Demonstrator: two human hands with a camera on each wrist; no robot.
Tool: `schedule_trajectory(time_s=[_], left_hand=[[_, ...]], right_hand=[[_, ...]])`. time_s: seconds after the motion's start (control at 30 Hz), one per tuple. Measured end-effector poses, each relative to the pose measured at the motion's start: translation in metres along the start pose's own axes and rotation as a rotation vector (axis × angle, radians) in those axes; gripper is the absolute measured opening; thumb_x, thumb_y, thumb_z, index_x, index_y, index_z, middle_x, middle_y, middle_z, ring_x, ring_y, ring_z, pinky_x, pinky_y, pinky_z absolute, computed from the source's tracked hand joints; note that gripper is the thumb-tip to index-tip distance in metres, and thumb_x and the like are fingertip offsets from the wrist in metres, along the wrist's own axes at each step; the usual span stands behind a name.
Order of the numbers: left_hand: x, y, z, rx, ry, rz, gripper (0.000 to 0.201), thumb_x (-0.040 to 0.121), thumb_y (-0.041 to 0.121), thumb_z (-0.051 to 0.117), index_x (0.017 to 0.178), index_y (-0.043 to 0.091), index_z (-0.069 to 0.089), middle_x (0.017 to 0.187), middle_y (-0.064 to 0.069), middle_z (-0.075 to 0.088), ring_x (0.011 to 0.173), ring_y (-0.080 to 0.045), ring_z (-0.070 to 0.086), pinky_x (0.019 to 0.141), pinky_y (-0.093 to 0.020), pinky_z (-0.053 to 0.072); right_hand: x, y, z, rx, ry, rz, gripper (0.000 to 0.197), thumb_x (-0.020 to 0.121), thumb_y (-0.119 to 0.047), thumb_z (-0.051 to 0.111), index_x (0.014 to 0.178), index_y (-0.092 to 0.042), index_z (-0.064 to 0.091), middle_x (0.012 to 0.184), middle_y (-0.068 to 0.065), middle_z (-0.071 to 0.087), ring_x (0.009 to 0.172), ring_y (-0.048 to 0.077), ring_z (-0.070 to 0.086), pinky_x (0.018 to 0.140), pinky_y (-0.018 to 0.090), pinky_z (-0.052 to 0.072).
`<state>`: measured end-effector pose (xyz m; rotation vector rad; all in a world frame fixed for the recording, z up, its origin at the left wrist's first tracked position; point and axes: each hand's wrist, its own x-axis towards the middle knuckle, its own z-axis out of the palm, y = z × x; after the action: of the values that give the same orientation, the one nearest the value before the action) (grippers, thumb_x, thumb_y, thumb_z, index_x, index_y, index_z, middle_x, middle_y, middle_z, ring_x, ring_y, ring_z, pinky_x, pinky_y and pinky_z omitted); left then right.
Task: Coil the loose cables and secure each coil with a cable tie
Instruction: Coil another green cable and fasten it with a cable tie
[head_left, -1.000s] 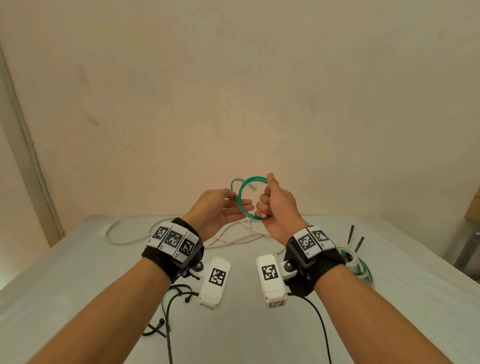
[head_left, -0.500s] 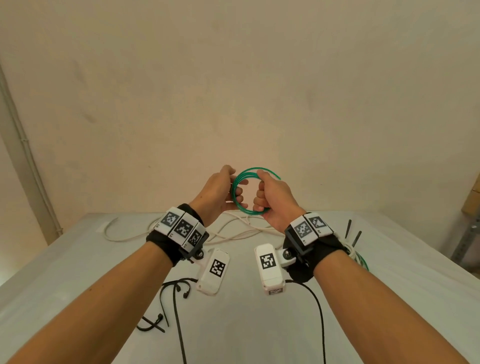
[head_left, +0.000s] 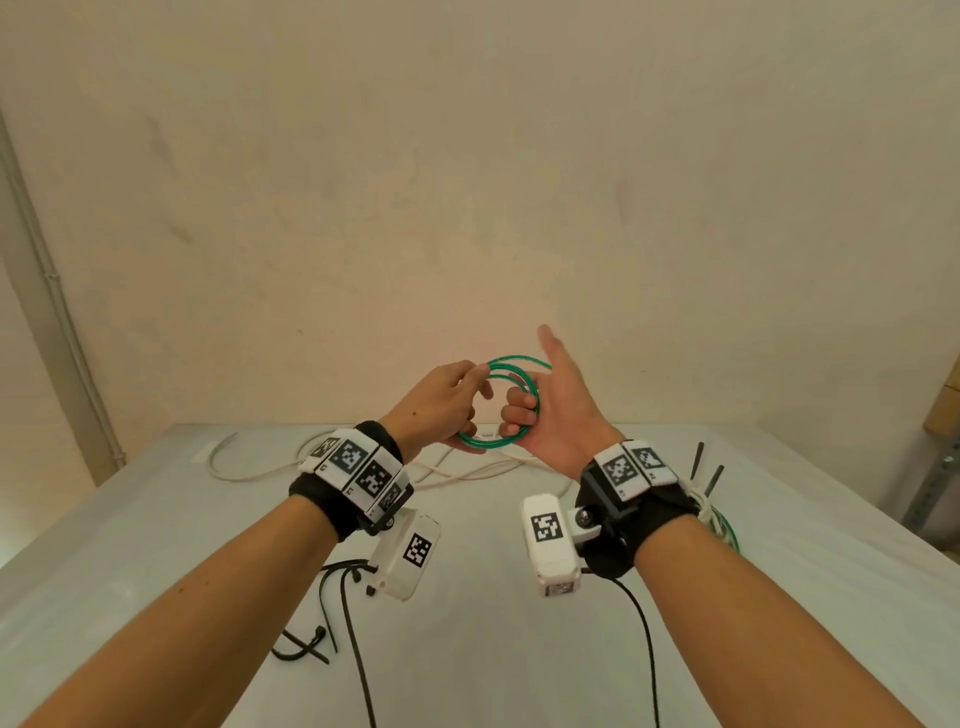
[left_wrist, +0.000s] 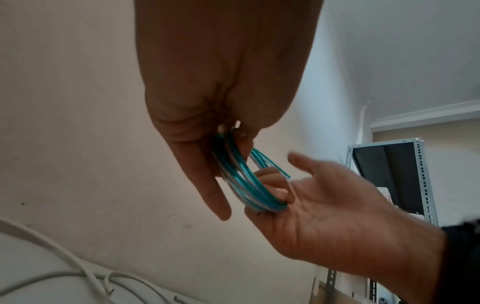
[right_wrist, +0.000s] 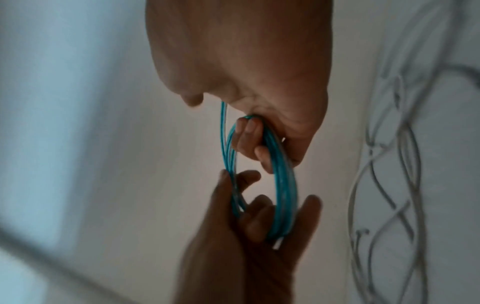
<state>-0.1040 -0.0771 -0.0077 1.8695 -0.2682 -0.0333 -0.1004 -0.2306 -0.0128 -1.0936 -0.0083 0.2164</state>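
Note:
Both hands hold a small coil of green cable (head_left: 491, 442) in the air above the white table (head_left: 156, 519). My left hand (head_left: 475, 395) pinches the coil's left side. My right hand (head_left: 524, 410) has its fingers curled through the ring from the right, and its thumb sticks straight up. From the left wrist, the green coil (left_wrist: 233, 174) runs from my left hand's fingers (left_wrist: 207, 185) down to my right hand (left_wrist: 324, 205). From the right wrist, my right hand's fingers (right_wrist: 249, 135) hook the green coil (right_wrist: 283, 185).
A loose white cable (head_left: 363, 470) snakes across the table's far side. Black cable ties (head_left: 332, 582) lie near my left forearm. By my right wrist sits another cable bundle (head_left: 722, 519) with two black cable ties (head_left: 698, 457) standing up. A beige wall stands behind.
My right thumb has come off the coil and now points up. My left fingers have shifted their pinch on the coil's left side. Both hands remain raised above the table.

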Motion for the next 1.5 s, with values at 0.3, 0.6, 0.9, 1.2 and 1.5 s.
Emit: schedule_trajectory(time_s=[0.3,0.6,0.9,1.2,1.5], left_hand=[[0.001,-0.01,-0.02,-0.421,-0.044,-0.004,0.03,0.106,0.037,0.055,0.086,0.016,0.05,0.078,-0.001,0.015,0.053,-0.01,0.025,0.068,-0.031,0.058],[-0.004,-0.017,-0.036,0.15,-0.187,0.077,0.04,0.107,0.038,0.053,0.074,0.015,0.06,0.065,0.001,0.037,0.054,-0.012,0.037,0.051,-0.024,0.043],[-0.008,-0.015,-0.04,-0.44,-0.097,-0.103,0.038,0.107,0.035,0.048,0.077,0.012,0.051,0.062,0.006,0.021,0.049,-0.009,0.021,0.043,-0.021,0.027],[-0.015,-0.037,-0.057,-0.689,-0.043,-0.051,0.033,0.111,0.026,0.041,0.088,0.007,0.054,0.067,0.002,0.025,0.055,-0.011,0.03,0.055,-0.024,0.041],[-0.02,-0.098,-0.096,0.35,-0.253,-0.258,0.027,0.104,0.015,0.051,0.12,0.014,0.072,0.11,-0.007,0.076,0.102,-0.019,0.072,0.094,-0.034,0.057]], right_hand=[[0.005,0.016,0.006,0.138,-0.124,-0.014,0.033,0.112,-0.028,0.035,0.103,-0.006,0.058,0.059,-0.004,0.026,0.046,0.01,0.025,0.05,0.025,0.034],[-0.006,0.0,-0.003,-0.27,-0.32,0.275,0.072,0.091,-0.08,0.044,0.093,-0.011,0.062,0.064,0.0,0.042,0.054,0.016,0.041,0.089,0.042,0.054],[-0.011,0.021,0.032,-0.214,-0.192,0.046,0.047,0.107,-0.053,0.041,0.075,-0.02,0.046,0.059,-0.006,0.024,0.049,0.011,0.023,0.048,0.022,0.036],[0.003,0.042,0.046,-0.007,-0.281,0.043,0.036,0.109,-0.037,0.043,0.082,-0.016,0.054,0.051,-0.009,0.023,0.039,0.006,0.017,0.044,0.022,0.014],[0.01,0.043,0.036,-0.299,-0.15,0.022,0.037,0.111,-0.032,0.039,0.078,-0.019,0.048,0.051,-0.01,0.023,0.038,0.006,0.017,0.046,0.025,0.01]])
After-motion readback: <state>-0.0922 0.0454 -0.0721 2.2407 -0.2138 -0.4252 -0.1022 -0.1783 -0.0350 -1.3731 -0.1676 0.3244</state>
